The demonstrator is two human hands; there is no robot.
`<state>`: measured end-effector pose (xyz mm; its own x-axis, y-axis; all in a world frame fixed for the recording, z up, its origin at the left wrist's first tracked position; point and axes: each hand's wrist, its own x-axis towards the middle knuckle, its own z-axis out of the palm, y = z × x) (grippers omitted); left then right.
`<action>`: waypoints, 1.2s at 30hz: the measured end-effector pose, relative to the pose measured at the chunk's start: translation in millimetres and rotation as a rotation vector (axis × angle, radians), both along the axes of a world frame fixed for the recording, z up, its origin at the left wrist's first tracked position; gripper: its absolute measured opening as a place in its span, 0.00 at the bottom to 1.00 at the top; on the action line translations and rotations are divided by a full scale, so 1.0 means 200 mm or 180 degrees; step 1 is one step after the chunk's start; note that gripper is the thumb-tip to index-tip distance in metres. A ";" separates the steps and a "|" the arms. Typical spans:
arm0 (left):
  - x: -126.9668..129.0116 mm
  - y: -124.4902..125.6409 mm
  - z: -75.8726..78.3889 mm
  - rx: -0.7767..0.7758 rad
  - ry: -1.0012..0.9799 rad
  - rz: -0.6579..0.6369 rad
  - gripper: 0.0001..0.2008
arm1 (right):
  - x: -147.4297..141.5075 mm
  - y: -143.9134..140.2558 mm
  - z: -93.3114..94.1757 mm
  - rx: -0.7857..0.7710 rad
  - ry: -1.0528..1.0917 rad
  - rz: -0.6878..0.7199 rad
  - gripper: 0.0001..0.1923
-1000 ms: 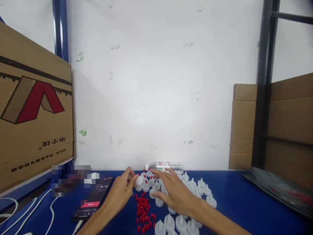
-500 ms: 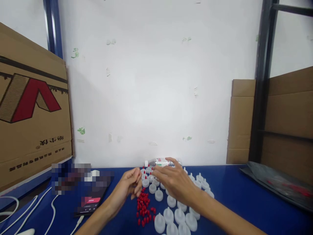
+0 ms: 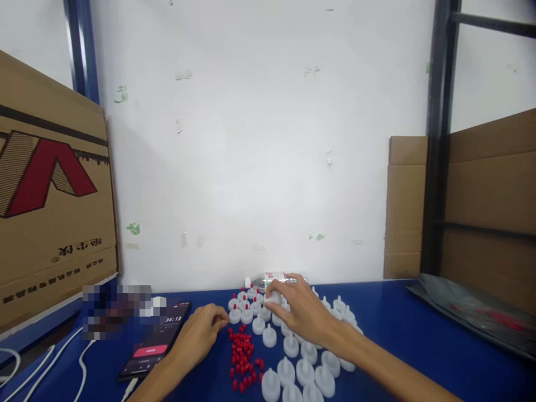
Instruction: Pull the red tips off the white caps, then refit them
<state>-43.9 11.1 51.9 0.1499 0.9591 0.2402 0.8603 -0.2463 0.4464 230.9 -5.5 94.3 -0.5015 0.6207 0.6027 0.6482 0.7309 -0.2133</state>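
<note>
My right hand (image 3: 299,310) has its thumb and fingers around a white nozzle cap (image 3: 273,300), over the back part of a spread of similar white nozzle caps (image 3: 286,369). My left hand (image 3: 205,329) is at the left edge of the loose red tips (image 3: 240,349). Its fingers are curled and pinched together, and what they hold, if anything, is hidden. Several white nozzle caps with red tips on them (image 3: 235,314) stand grouped just right of my left fingertips.
A clear plastic bottle (image 3: 256,282) lies against the wall behind the caps. To the left are a phone (image 3: 157,340) and white cables (image 3: 84,363). A large cardboard box (image 3: 58,184) stands at the left; a dark plastic bag (image 3: 469,312) lies at the right.
My hands have moved apart: the left went down and left to beside the red tips. My right hand now shows a white nozzle cap in its fingers. The view has shifted slightly.
</note>
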 end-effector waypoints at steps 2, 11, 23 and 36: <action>0.01 0.00 -0.01 -0.0019 0.0060 -0.0031 0.11 | 0.00 0.00 0.00 -0.0036 -0.0001 0.0021 0.06; 0.01 0.00 -0.08 -0.0033 -0.0016 -0.0222 0.11 | -0.05 -0.03 -0.04 -0.0254 -0.0196 0.0258 0.04; 0.00 0.02 -0.05 0.0373 -0.0030 -0.0350 0.22 | -0.05 -0.04 -0.09 -0.0294 -0.0734 0.0475 0.02; 0.01 0.03 0.00 0.0594 -0.0083 -0.0341 0.08 | -0.03 -0.02 -0.07 -0.0298 -0.0855 0.0565 0.03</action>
